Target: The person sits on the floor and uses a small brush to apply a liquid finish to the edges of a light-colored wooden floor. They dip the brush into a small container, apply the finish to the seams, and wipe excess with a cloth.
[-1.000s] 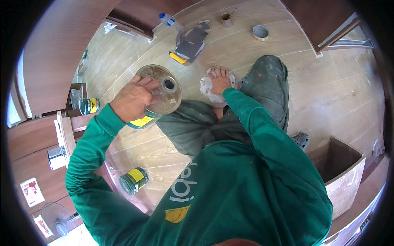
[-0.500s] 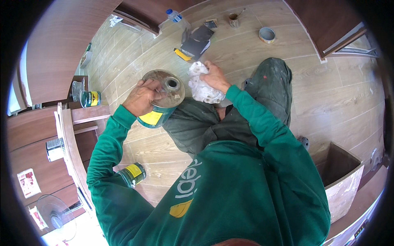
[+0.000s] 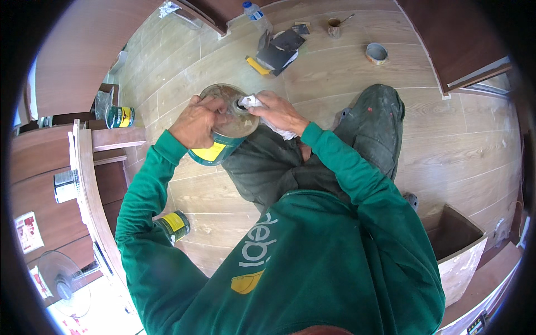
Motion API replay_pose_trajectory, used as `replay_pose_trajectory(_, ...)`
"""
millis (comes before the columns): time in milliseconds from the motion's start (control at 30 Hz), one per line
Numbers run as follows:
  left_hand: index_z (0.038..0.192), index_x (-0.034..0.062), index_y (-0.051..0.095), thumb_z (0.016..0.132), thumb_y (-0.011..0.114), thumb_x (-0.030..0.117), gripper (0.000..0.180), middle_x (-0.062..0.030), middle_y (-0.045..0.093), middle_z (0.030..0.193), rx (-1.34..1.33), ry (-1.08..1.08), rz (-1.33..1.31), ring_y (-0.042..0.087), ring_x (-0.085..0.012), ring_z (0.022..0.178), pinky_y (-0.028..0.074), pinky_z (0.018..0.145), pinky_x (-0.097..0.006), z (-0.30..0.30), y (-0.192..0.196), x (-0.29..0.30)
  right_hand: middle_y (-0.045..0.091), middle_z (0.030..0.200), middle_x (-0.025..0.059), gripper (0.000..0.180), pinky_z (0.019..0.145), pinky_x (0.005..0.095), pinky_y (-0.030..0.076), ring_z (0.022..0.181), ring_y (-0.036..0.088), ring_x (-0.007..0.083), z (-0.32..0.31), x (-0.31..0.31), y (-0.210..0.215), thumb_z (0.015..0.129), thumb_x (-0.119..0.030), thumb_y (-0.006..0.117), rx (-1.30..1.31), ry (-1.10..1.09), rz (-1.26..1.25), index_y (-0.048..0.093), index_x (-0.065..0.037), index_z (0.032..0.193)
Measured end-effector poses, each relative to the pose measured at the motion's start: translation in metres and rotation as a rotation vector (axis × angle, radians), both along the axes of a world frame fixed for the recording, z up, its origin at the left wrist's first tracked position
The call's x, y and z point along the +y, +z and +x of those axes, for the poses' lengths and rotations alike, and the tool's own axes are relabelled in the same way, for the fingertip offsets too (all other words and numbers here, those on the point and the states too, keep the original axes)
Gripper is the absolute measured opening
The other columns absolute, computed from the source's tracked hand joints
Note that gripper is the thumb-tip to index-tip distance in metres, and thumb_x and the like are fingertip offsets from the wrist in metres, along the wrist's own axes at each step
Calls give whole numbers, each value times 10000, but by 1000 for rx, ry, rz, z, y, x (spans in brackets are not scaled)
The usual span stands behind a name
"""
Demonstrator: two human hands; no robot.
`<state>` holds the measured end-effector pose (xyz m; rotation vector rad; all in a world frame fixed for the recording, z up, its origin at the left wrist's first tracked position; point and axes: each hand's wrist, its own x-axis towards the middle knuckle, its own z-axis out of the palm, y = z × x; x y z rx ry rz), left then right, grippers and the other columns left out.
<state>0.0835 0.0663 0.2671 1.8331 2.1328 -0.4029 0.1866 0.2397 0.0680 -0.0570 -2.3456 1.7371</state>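
My left hand (image 3: 196, 123) grips a large green can with a yellow label (image 3: 221, 149), tilted and held above my knee. Its metal top (image 3: 228, 109) faces up, with a round spout opening near the right edge. My right hand (image 3: 277, 111) holds a crumpled white rag (image 3: 258, 103) pressed against that spout opening. Both forearms wear green sleeves.
A smaller green and yellow can (image 3: 172, 225) stands on the wood-look floor by my left side, another can (image 3: 120, 116) on a brown shelf at left. Further off lie a dark sheet pile (image 3: 281, 49), a plastic bottle (image 3: 254, 12), a tape roll (image 3: 376, 53) and a small cup (image 3: 334, 27). An open box (image 3: 453, 245) sits at right.
My right hand has brought the white rag from beside the can onto its spout. My left hand and the can stayed roughly in place as the view shifted.
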Motion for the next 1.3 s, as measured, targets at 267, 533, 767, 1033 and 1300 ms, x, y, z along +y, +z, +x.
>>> replay_pose_trajectory(267, 970, 179, 810, 717, 788, 301, 282, -46, 606, 988, 29, 179, 216, 560, -256, 1022, 393, 862, -434, 9, -31, -15, 670, 1192, 225, 492, 971, 421, 481, 1128, 628, 379, -5, -16, 14, 904, -376, 658, -63, 87, -186, 650, -84, 1300)
replay_pose_trajectory(533, 918, 225, 826, 752, 802, 356, 213, -9, 551, 887, 146, 164, 339, 533, -237, 925, 385, 803, -413, 25, -41, -7, 660, 1061, 281, 393, 862, 514, 501, 999, 641, 436, -5, -15, 19, 893, -412, 625, -51, 29, 82, 698, -102, 1122)
replay_pose_trajectory(767, 884, 109, 734, 789, 739, 221, 147, -56, 577, 932, 134, 158, 308, 536, -275, 966, 396, 799, -432, 36, -60, -10, 681, 938, 280, 342, 817, 544, 511, 932, 656, 460, -4, -16, 25, 893, -377, 583, 6, 26, 174, 718, -89, 1017)
replay_pose_trajectory(1033, 942, 62, 635, 652, 727, 88, 306, -103, 559, 1017, 206, 114, 305, 521, -308, 1013, 390, 812, -440, 54, -62, -8, 686, 835, 267, 340, 763, 558, 517, 827, 671, 467, -3, -19, 25, 917, -356, 554, 50, -6, 192, 735, -70, 884)
replay_pose_trajectory(1300, 910, 66, 623, 796, 673, 130, 140, -100, 560, 976, 165, 155, 376, 519, -316, 975, 368, 790, -451, 59, -62, -11, 673, 931, 305, 389, 784, 562, 532, 855, 670, 485, -11, -27, 18, 926, -391, 546, 41, 9, 233, 731, -54, 869)
